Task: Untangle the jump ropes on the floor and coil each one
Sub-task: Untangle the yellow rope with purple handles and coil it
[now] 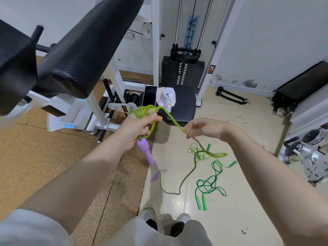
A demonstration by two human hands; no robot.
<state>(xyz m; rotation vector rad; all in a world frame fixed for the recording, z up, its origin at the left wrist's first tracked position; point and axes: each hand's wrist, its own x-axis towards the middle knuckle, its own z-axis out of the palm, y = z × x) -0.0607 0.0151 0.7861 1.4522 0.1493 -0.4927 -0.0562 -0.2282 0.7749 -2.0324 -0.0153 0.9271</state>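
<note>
- Fingers [150,119] of the left hand [136,128] curl tight around a bunch of yellow-green rope loops [144,110], which stick up above the knuckles.
- Under that fist hangs a purple handle [146,150], pointing down at the floor.
- Right hand [204,128] fingertips pinch the same yellow-green rope [173,121] — a short slanted piece runs between the two hands.
- Below the right fingers the rope drops down, makes a blurry bend, and sweeps along the floor back toward a second purple handle [155,176]. That handle is blurry too, so I cannot tell if it touches the floor.
- Further below the right hand, on the pale floor [239,201], lies a dark green jump rope [210,181] in a tangle, with its two green handles [201,201] side by side near the shoes [182,218].
- Just past it lies a thin green rope [196,151] in a small messy heap — its own handles sit apart from each other.
- Beyond the left fingers is a black seat pad [181,105] with a phone [150,95] and a small white gadget [166,101] on it.
- Behind the seat stands a stack of black weights [182,71] in a white frame.
- Left of the left hand, a big black padded roller [85,50] leans over the brown floor mat [44,153].
</note>
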